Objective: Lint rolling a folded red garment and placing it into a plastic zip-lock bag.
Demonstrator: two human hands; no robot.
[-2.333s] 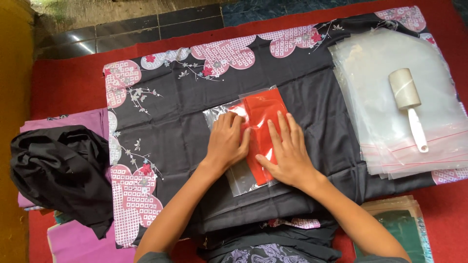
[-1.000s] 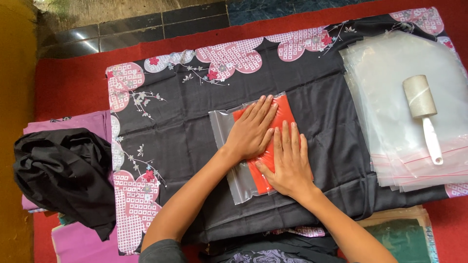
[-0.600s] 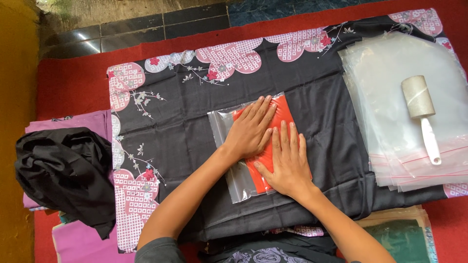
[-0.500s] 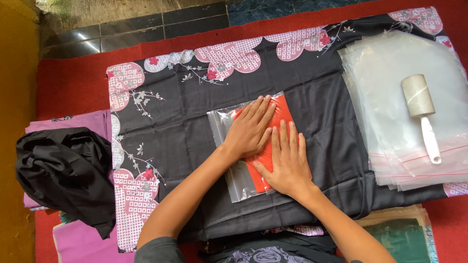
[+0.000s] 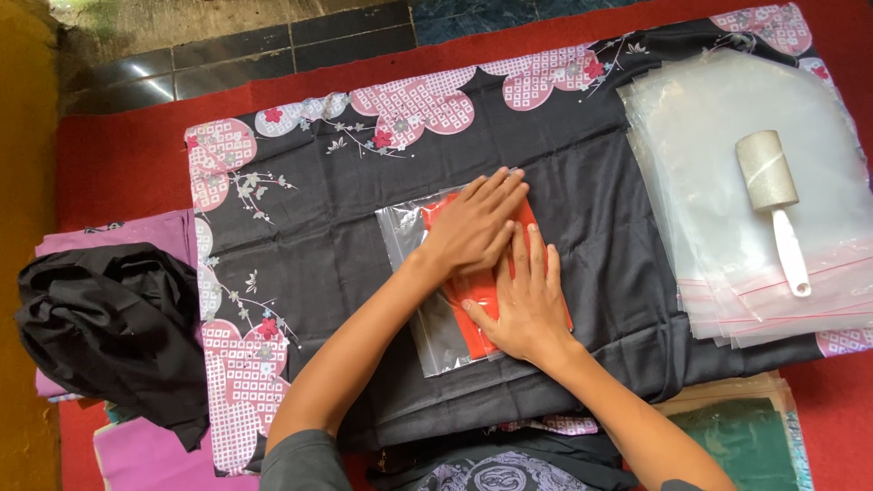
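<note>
**A:** What lay at the far left?

**B:** A heap of black cloth sat on purple fabric, beside a dark floral sheet spread over a red mat.

**A:** And the bag?

**B:** A clear bag holding a folded red cloth lay at the middle of the sheet, flat under both hands.

**A:** How would it handle?

**B:** By the look of it, light and soft. The film seemed thin and slick, likely to slide on the sheet and crease rather than break. A pinch at an open edge or corner looked the safest hold, since the filled middle would sag.

**A:** The fingers?

**B:** The left hand was laid flat on the upper part of the bag, fingers straight and close together, gripping nothing. The right hand pressed just below, touching the left, fingers stretched out and slightly spread, palm down on the red cloth. Neither hand was closed around anything.

**A:** To the right?

**B:** A stack of empty bags lay well apart from the hands, with a white lint roller resting on top.
</note>
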